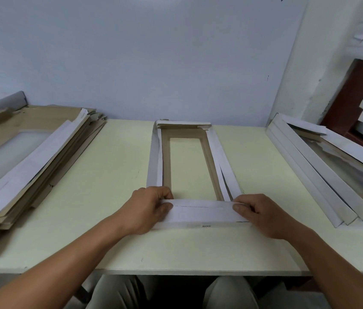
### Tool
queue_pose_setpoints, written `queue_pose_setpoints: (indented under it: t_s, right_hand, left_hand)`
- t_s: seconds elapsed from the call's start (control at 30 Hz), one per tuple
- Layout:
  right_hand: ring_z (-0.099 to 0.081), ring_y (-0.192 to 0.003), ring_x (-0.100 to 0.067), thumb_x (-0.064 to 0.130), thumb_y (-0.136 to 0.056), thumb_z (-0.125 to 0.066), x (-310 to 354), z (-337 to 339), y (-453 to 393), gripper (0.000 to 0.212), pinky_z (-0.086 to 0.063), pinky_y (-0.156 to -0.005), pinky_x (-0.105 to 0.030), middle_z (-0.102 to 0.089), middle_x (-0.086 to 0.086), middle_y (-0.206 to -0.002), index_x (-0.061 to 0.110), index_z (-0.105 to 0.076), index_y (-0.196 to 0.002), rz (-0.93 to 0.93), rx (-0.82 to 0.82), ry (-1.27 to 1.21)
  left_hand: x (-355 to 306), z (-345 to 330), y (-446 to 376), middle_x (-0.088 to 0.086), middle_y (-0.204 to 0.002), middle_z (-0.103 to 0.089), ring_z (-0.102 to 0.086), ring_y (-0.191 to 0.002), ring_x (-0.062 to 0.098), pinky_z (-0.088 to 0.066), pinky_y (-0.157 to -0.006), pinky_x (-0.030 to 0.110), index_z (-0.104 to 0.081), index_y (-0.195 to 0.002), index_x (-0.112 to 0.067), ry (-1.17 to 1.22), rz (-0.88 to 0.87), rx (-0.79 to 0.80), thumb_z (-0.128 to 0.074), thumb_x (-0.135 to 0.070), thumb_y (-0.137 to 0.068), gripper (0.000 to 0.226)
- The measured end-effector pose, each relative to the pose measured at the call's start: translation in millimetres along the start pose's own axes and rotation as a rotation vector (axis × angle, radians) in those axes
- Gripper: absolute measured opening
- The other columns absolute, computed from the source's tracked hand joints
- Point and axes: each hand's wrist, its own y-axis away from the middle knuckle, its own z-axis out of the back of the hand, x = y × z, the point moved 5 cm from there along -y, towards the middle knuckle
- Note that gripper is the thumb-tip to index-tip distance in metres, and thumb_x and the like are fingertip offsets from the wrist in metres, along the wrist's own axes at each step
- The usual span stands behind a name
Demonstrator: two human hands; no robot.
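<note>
Though hidden at both ends, white flap [202, 214] pinched by left hand [148, 208] and right hand [263, 216]

Ends of the near flap [202, 214] hide under the left hand [147, 208] and right hand [263, 216]; its print is unreadable.

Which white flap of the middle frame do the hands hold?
The near flap, closest to the person: left hand and right hand pinch its ends. The others are not held.

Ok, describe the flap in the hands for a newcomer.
On the pale table, one cardboard frame lies alone in the middle. Its nearest white flap runs crosswise, gripped by the left hand and right hand, and alone among its flaps shows lettering.
</note>
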Motion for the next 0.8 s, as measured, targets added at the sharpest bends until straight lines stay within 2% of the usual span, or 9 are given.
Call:
queue_pose_setpoints:
  t_s: [0.1, 0.17, 0.27, 0.33, 0.4, 0.47, 0.57, 0.7, 0.8]
  right_hand:
    - [-0.06, -0.084, 0.001, 0.022, -0.098, -0.061, 4, -1, 1, 0.012, -0.045, -0.078, -0.016, -0.066, 0.022, -0.089, 0.03, -0.069, -0.102, -0.026, -0.043, 0.047]
    - [-0.057, -0.101, -0.005, 0.024, -0.096, -0.064, 7, -3, 3, 0.023, -0.047, -0.091, -0.026, -0.064, 0.015, -0.108, 0.026, -0.066, -0.118, -0.022, -0.143, 0.171]
    - [-0.052, -0.098, -0.015, 0.027, -0.089, -0.071, 33, -2, 13, 0.016, -0.048, -0.084, -0.035, -0.062, 0.009, -0.101, 0.022, -0.069, -0.104, 0.166, -0.33, 0.383]
    - [-0.053, -0.097, -0.013, 0.042, -0.084, -0.073, 44, -11, 19, 0.022, -0.045, -0.083, -0.033, -0.062, 0.013, -0.096, 0.024, -0.069, -0.096, 0.255, -0.258, 0.453]
    - [-0.052, -0.102, -0.01, 0.053, -0.086, -0.065, 43, -23, 22, 0.032, -0.039, -0.092, -0.03, -0.061, 0.016, -0.102, 0.029, -0.068, -0.106, 0.221, -0.113, 0.517]
    - [-0.051, -0.104, -0.007, 0.044, -0.096, -0.053, 38, -30, 21, 0.026, -0.033, -0.102, -0.027, -0.057, 0.018, -0.107, 0.033, -0.062, -0.118, 0.176, -0.049, 0.538]
    - [-0.046, -0.091, 0.002, 0.027, -0.103, -0.045, 36, -27, 18, 0.024, -0.029, -0.104, -0.024, -0.054, 0.023, -0.103, 0.035, -0.06, -0.12, 0.166, -0.042, 0.461]
    - [-0.047, -0.091, 0.004, 0.033, -0.103, -0.043, 36, -24, 17, 0.021, -0.025, -0.1, -0.021, -0.054, 0.027, -0.099, 0.04, -0.058, -0.116, 0.168, -0.008, 0.41]
    - [-0.043, -0.087, -0.001, 0.034, -0.105, -0.037, 34, -32, 16, 0.02, -0.024, -0.094, -0.022, -0.047, 0.023, -0.088, 0.038, -0.056, -0.106, 0.148, -0.028, 0.453]
  left_hand:
    - [1, -7, -7, -0.008, -0.07, -0.061, -0.052, -0.068, 0.016, -0.036, -0.077, 0.031, -0.053, -0.083, -0.027, -0.173, 0.056, 0.056, -0.046, -0.014, -0.097, 0.02]
    - [0, -12, -11, -0.007, -0.082, -0.065, -0.057, -0.08, 0.019, -0.033, -0.089, 0.035, -0.053, -0.106, -0.026, -0.29, 0.089, 0.08, -0.041, -0.012, -0.096, 0.021]
    - [-2, -21, -15, -0.009, -0.072, -0.055, -0.051, -0.075, 0.021, -0.027, -0.084, 0.037, -0.042, -0.122, -0.03, -0.432, 0.107, 0.078, -0.039, -0.012, -0.093, 0.034]
    - [-2, -22, -17, -0.008, -0.068, -0.049, -0.048, -0.069, 0.021, -0.025, -0.079, 0.037, -0.04, -0.118, -0.029, -0.478, 0.116, 0.035, -0.04, -0.01, -0.091, 0.033]
    - [-2, -20, -17, -0.007, -0.077, -0.053, -0.053, -0.073, 0.022, -0.022, -0.074, 0.036, -0.04, -0.107, -0.027, -0.489, 0.128, -0.003, -0.04, -0.009, -0.089, 0.025]
    - [-3, -17, -16, -0.004, -0.09, -0.052, -0.055, -0.082, 0.022, -0.021, -0.074, 0.036, -0.045, -0.097, -0.026, -0.494, 0.132, -0.048, -0.042, -0.013, -0.089, 0.016]
    - [-5, -18, -10, -0.006, -0.095, -0.044, -0.046, -0.091, 0.017, -0.024, -0.078, 0.035, -0.053, -0.089, -0.024, -0.527, 0.022, -0.115, -0.044, -0.027, -0.096, 0.011]
    - [-4, -23, 13, -0.013, -0.081, -0.046, -0.043, -0.086, 0.006, -0.024, -0.09, 0.035, -0.052, -0.075, -0.025, -0.374, -0.142, -0.105, -0.041, -0.054, -0.097, 0.038]
    - [2, -25, 29, -0.018, -0.079, -0.042, -0.04, -0.083, -0.001, -0.029, -0.086, 0.031, -0.052, -0.079, -0.027, -0.323, -0.212, -0.079, -0.045, -0.045, -0.098, 0.027]
